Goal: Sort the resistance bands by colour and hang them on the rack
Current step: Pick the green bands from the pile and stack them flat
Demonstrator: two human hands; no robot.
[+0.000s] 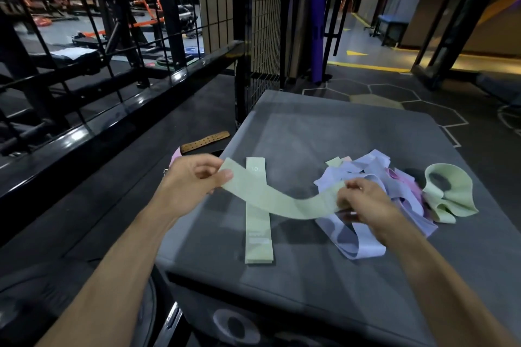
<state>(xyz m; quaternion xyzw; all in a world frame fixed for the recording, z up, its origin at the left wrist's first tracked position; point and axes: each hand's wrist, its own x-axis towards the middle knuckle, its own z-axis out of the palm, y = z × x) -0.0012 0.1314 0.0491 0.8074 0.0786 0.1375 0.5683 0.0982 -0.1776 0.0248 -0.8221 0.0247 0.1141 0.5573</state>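
Green band (282, 203) hangs in the air btwn my two hands, just above the table (352, 127). My left hand (191, 183) pinches one end w/ thumb on top. My right hand (363, 200) pinches the other end. Under it, another green band (258, 236) lies flat. Purple & pink bands (380, 177) sit piled on the right, w/ a curled green one (448, 194) beside.
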